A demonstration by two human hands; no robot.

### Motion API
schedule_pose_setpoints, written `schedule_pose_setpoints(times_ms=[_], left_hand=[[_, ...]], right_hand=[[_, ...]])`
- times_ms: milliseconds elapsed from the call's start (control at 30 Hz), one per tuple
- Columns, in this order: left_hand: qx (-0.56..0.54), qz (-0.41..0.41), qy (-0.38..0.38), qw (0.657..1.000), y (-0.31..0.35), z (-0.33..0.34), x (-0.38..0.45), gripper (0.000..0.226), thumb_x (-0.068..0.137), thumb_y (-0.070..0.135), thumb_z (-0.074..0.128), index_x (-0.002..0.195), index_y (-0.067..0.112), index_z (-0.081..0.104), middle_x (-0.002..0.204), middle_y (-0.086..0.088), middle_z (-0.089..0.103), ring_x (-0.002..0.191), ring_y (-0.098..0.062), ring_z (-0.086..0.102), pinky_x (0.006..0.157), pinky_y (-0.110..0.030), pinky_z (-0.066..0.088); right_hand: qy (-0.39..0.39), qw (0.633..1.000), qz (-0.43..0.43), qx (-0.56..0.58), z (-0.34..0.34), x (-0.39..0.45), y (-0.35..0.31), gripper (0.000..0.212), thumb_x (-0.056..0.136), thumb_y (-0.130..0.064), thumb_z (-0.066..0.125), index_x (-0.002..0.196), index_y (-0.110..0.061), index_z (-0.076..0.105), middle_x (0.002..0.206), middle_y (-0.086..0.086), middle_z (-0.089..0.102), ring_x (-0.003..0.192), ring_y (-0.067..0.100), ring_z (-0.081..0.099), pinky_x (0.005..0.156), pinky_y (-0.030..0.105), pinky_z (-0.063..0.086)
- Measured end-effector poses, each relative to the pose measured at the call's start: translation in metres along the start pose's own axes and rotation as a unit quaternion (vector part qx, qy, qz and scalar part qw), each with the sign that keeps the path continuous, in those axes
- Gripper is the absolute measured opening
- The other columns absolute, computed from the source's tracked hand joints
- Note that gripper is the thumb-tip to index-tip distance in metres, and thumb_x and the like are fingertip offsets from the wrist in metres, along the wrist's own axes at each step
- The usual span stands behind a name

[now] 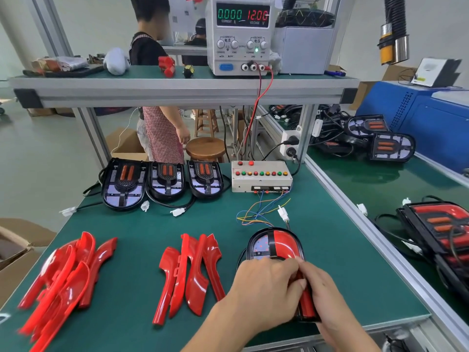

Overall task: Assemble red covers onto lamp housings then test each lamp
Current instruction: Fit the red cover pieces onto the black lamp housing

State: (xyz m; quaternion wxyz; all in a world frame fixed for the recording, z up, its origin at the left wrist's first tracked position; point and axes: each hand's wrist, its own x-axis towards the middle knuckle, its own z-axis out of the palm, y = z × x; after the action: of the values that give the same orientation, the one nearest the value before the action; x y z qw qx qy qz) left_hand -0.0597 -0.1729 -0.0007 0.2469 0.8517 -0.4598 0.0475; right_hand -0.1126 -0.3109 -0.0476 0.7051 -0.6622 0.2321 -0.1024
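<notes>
A black lamp housing [261, 246] lies near the front right of the green table. A red cover [286, 243] sits on its right half; the left half is bare. My left hand [264, 290] lies curled over the housing's near end, fingers on the red cover. My right hand [327, 293] grips the housing's right side, thumb on the cover. Two piles of loose red covers lie to the left: one [63, 273] at the far left, one [190, 270] in the middle. Three bare housings [165, 181] stand in a row at the back.
A test box [261, 176] with coloured buttons and loose wires stands at the back right, its white plug [283, 213] lying near the housing. A power supply [241, 34] reading 12.0 V sits on the shelf. More lamps [444, 237] lie on the right bench. A person stands behind.
</notes>
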Motion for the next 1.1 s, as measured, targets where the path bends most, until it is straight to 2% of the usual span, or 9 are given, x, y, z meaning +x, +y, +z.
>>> schedule_pose_setpoints(times_ms=[133,200,367,500,633,733,833,933,1100], left_hand=[[-0.072,-0.053,0.060,0.994,-0.002,0.006,-0.011,0.033,0.085,0.058,0.054,0.082,0.027,0.043,0.075,0.011,0.051,0.073,-0.014,0.051,0.067,-0.033,0.044],[-0.153,-0.106,0.106,0.977,-0.006,0.006,-0.015,0.031,0.080,0.057,0.060,0.080,0.028,0.049,0.076,0.014,0.053,0.074,-0.007,0.052,0.067,-0.023,0.044],[-0.204,-0.204,0.238,0.927,-0.031,0.004,-0.024,0.017,0.083,0.054,0.060,0.085,0.038,0.055,0.091,0.021,0.056,0.096,-0.005,0.056,0.080,-0.013,0.039],[-0.225,-0.229,0.180,0.930,-0.046,-0.003,-0.005,0.037,0.080,0.061,0.060,0.112,0.046,0.047,0.116,0.033,0.047,0.117,0.013,0.040,0.094,-0.001,0.028],[-0.226,-0.213,0.058,0.949,-0.059,-0.017,0.035,0.068,0.081,0.068,0.065,0.137,0.033,0.049,0.133,0.022,0.048,0.125,0.002,0.042,0.100,-0.015,0.031],[-0.231,-0.202,-0.061,0.950,-0.067,-0.024,0.060,0.074,0.073,0.074,0.070,0.132,0.032,0.056,0.129,0.014,0.060,0.119,-0.005,0.057,0.104,-0.027,0.044],[-0.279,-0.171,-0.149,0.933,-0.078,-0.029,0.074,0.060,0.064,0.069,0.078,0.108,0.030,0.068,0.103,0.009,0.073,0.096,-0.011,0.070,0.097,-0.040,0.055],[-0.260,-0.139,-0.200,0.934,-0.089,-0.037,0.083,0.054,0.061,0.069,0.080,0.097,0.030,0.068,0.095,0.006,0.074,0.081,-0.006,0.066,0.092,-0.038,0.054],[-0.334,-0.126,-0.265,0.896,-0.091,-0.047,0.092,0.053,0.073,0.050,0.082,0.120,0.031,0.068,0.120,0.014,0.071,0.113,-0.003,0.065,0.103,-0.026,0.049]], right_hand=[[0.000,1.000,-0.005,0.002,-0.001,0.002,0.002,0.040,0.100,-0.039,0.055,0.092,-0.009,0.079,0.094,0.018,0.077,0.094,0.028,0.073,0.099,0.059,0.051],[-0.006,1.000,0.008,0.016,-0.004,0.003,0.003,0.039,0.102,-0.040,0.052,0.101,-0.013,0.080,0.100,0.016,0.078,0.101,0.032,0.074,0.101,0.058,0.052],[-0.022,0.999,0.014,0.027,-0.005,0.007,0.001,0.041,0.102,-0.046,0.050,0.105,-0.019,0.080,0.105,0.013,0.079,0.100,0.031,0.076,0.101,0.055,0.053],[-0.055,0.998,-0.002,0.023,-0.004,0.007,0.000,0.044,0.094,-0.054,0.056,0.109,-0.018,0.078,0.107,0.014,0.078,0.101,0.033,0.075,0.100,0.056,0.054],[-0.086,0.996,-0.024,0.006,-0.005,0.008,-0.004,0.039,0.097,-0.057,0.056,0.111,-0.026,0.076,0.108,0.012,0.078,0.103,0.033,0.074,0.096,0.051,0.057],[-0.110,0.993,-0.035,-0.010,-0.007,0.008,-0.008,0.034,0.099,-0.054,0.053,0.111,-0.031,0.075,0.108,0.011,0.078,0.102,0.031,0.075,0.087,0.039,0.062],[-0.138,0.988,-0.054,-0.044,-0.009,0.009,-0.013,0.035,0.096,-0.053,0.049,0.114,-0.034,0.073,0.111,0.008,0.077,0.104,0.027,0.074,0.090,0.036,0.060],[-0.167,0.981,-0.070,-0.066,-0.011,0.012,-0.017,0.040,0.091,-0.060,0.052,0.117,-0.036,0.071,0.114,0.006,0.076,0.107,0.025,0.073,0.093,0.038,0.059],[-0.190,0.974,-0.093,-0.080,-0.014,0.016,-0.026,0.039,0.089,-0.059,0.059,0.116,-0.033,0.071,0.111,0.005,0.076,0.101,0.022,0.073,0.088,0.034,0.058]])
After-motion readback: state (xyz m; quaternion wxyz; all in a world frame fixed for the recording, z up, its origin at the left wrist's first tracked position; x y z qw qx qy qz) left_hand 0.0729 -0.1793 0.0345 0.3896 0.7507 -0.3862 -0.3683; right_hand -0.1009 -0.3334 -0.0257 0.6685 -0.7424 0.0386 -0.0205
